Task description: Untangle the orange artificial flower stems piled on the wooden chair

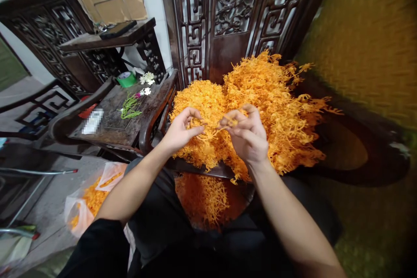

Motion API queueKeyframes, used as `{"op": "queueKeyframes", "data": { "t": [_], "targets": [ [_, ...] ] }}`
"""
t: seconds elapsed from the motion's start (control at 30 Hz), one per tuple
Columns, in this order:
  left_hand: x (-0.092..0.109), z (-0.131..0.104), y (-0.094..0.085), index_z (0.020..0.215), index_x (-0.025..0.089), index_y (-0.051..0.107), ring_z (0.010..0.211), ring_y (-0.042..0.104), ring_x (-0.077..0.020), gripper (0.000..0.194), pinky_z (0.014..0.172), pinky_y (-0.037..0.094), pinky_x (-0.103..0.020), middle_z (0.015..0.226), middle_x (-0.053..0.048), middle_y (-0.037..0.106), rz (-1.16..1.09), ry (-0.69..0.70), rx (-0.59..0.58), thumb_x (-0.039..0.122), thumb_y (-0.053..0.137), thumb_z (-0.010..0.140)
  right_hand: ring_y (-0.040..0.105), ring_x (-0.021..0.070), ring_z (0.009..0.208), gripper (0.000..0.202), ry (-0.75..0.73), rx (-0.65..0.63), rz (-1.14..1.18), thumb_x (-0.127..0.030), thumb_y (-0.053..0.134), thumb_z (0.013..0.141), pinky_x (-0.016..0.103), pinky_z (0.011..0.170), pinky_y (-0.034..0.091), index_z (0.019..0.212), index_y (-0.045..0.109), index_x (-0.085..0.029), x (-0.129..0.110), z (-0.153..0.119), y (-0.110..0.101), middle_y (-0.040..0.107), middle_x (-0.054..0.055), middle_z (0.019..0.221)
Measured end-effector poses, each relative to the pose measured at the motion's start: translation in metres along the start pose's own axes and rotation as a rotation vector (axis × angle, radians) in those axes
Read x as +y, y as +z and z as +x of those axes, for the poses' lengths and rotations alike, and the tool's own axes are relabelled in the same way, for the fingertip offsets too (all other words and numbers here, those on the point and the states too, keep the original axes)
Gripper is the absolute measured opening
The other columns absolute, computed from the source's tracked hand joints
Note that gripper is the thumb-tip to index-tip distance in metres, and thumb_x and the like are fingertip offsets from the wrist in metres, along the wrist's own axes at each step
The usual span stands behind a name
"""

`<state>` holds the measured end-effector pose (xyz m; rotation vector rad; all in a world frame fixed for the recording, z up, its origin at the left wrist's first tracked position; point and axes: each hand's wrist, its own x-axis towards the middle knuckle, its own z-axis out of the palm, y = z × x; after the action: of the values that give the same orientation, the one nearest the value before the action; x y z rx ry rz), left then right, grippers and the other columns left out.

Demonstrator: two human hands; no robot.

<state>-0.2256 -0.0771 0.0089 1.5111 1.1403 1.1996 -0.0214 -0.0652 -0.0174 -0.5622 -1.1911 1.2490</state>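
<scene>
A large heap of orange artificial sprigs (273, 95), thin and branching, is piled on the dark wooden seat in front of me. Above its near side, my left hand (182, 132) has its thumb and fingers closed around one end of an orange sprig (213, 131). My right hand (250, 137) pinches the same small piece from the other side with its fingertips. The two hands are a short distance apart, with the strand running between them. Fine details at the fingertips are blurred.
A carved wooden chair back (230, 47) rises behind the heap. More orange sprigs (205, 197) lie below, between my knees. At left, a wooden side seat (110, 121) bears green tape (126, 79) and green stems (130, 106). A plastic bag (73, 208) of orange pieces rests on the floor.
</scene>
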Motion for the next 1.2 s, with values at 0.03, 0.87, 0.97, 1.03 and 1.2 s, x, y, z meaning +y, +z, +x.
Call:
{"op": "queueKeyframes", "data": {
  "t": [0.03, 0.87, 0.97, 1.03, 1.2],
  "targets": [
    [-0.002, -0.001, -0.001, 0.092, 0.022, 0.052, 0.090, 0.057, -0.0178, 0.035, 0.081, 0.052, -0.032, 0.098, -0.003, 0.059, 0.005, 0.014, 0.025, 0.030, 0.080, 0.073, 0.066, 0.0253, 0.086, 0.047, 0.016, -0.017, -0.003, -0.041, 0.059, 0.079, 0.048, 0.081, 0.053, 0.122, 0.043, -0.030, -0.001, 0.000, -0.004, 0.060, 0.002, 0.085],
    [0.010, -0.027, -0.002, 0.114, 0.022, 0.061, 0.110, 0.068, -0.0229, 0.035, 0.095, 0.052, -0.036, 0.119, -0.009, 0.070, 0.483, 0.187, -0.323, 0.021, 0.075, 0.081, 0.053, 0.0150, 0.066, 0.032, 0.123, -0.122, -0.472, -0.045, 0.061, 0.097, 0.031, 0.063, 0.041, 0.077, 0.064, -0.020, -0.009, -0.008, 0.007, 0.060, 0.001, 0.071],
    [0.015, -0.024, -0.004, 0.132, 0.023, 0.057, 0.117, 0.069, -0.0249, 0.053, 0.094, 0.056, -0.037, 0.131, -0.013, 0.069, 0.302, 0.068, -0.156, 0.036, 0.077, 0.085, 0.044, 0.0136, 0.061, 0.039, 0.029, -0.185, -0.640, -0.042, 0.054, 0.102, 0.031, 0.060, 0.033, 0.069, 0.056, -0.020, -0.010, -0.013, 0.010, 0.051, -0.001, 0.063],
    [0.017, -0.023, 0.000, 0.124, 0.021, 0.064, 0.099, 0.074, -0.0222, 0.047, 0.083, 0.058, -0.034, 0.111, -0.010, 0.076, 0.217, 0.025, -0.036, 0.041, 0.078, 0.084, 0.044, 0.0133, 0.061, 0.040, -0.046, -0.212, -0.701, -0.038, 0.052, 0.103, 0.032, 0.062, 0.033, 0.067, 0.054, -0.020, -0.013, -0.017, 0.015, 0.051, -0.001, 0.064],
    [0.021, -0.017, -0.001, 0.083, 0.016, 0.073, 0.053, 0.066, -0.0161, 0.033, 0.055, 0.054, -0.030, 0.062, -0.002, 0.070, 0.149, -0.136, -0.009, 0.044, 0.088, 0.072, 0.045, 0.0133, 0.058, 0.039, -0.159, -0.171, -0.692, -0.028, 0.056, 0.101, 0.032, 0.061, 0.034, 0.063, 0.056, -0.020, -0.019, -0.025, 0.022, 0.049, -0.001, 0.061]
  ]
}}
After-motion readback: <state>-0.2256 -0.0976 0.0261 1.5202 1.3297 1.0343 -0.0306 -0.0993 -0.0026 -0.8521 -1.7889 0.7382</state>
